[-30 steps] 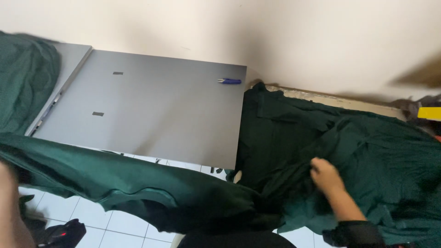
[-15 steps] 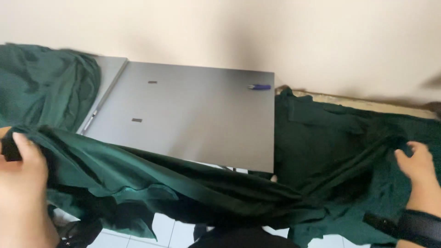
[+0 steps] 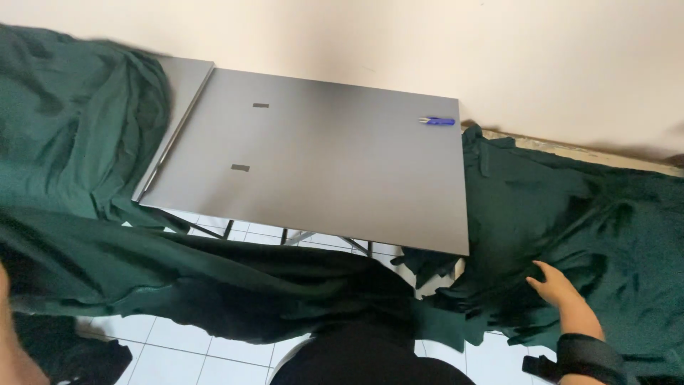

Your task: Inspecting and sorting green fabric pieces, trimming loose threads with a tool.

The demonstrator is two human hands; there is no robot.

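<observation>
Pale cream wall [image 3: 427, 43] runs across the top of the view, and white floor tiles [image 3: 185, 349] show at the bottom. At the far left, a heap of dark green fabric [image 3: 64, 135] lies over the left end of a narrow grey panel [image 3: 182, 93], and a long fold of the same cloth [image 3: 178, 271] stretches across the lower front, hanging below the table edge above the tiles. The left hand [image 3: 11, 335] is only a sliver at the lower left edge, beside that fold; whether its fingers are apart or closed on the cloth cannot be told. A grey flat tabletop [image 3: 328, 164] fills the middle, with two small dark marks on it and a small blue tool [image 3: 438, 121] lying near its far right corner, well apart from both hands. Metal legs [image 3: 299, 235] show under its front edge. To the right, more green cloth [image 3: 591, 214] is piled beside the table. The right hand [image 3: 559, 289], with a black wristband [image 3: 588, 356], rests flat on this pile, fingers loosely together and extended, not clamped on anything.
</observation>
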